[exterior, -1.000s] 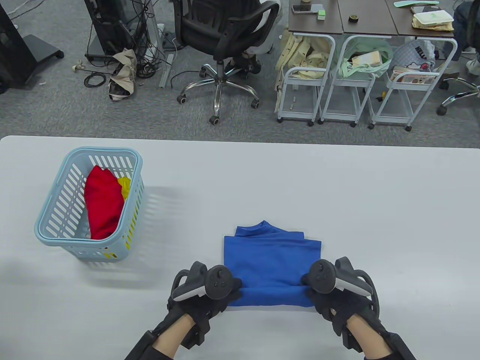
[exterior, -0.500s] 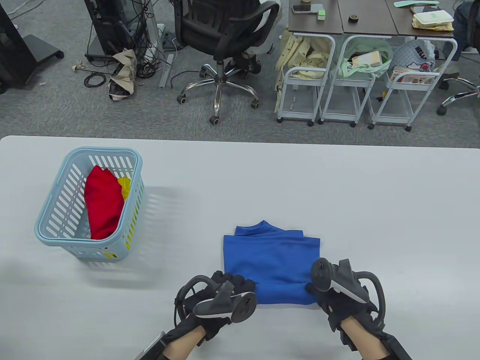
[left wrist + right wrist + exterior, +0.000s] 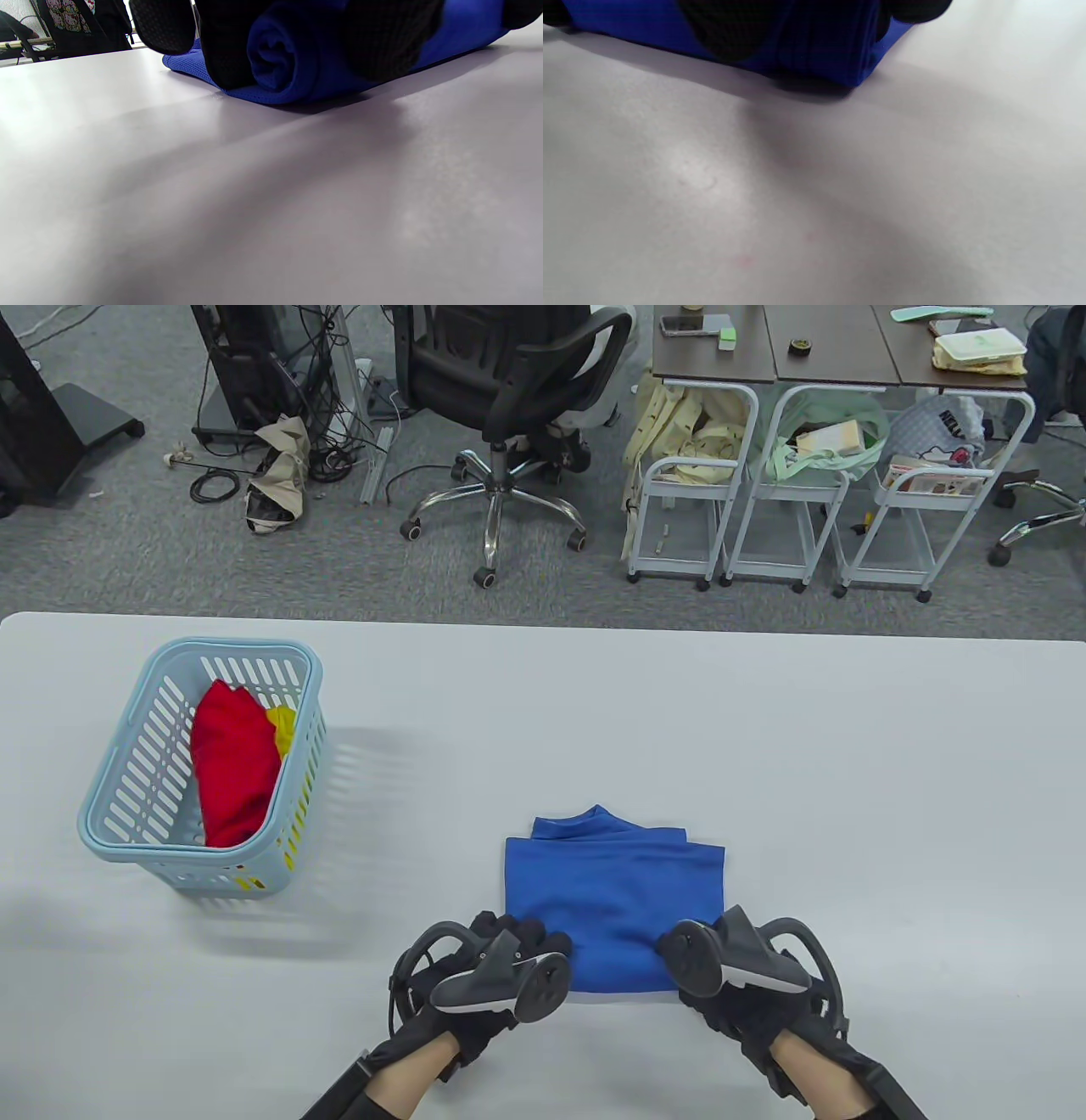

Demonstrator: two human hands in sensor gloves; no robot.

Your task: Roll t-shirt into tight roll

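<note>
both hands, left hand (image 3: 501, 976) and right hand (image 3: 747, 984), curl around the rolled near edge of the blue t-shirt (image 3: 615, 891).

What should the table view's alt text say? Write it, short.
Two gloved hands, left and right, grip the rolled near edge of a folded blue t-shirt on a white table. A blue basket holding red cloth stands far left.

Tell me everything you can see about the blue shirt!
The blue shirt is a bright blue knit with a fine mesh look. It lies folded into a rectangle on the white table, collar end pointing away. Its near edge is rolled into a small tube, the spiral showing in the left wrist view. The left hand and right hand curl their fingers over that roll's two ends.
</note>
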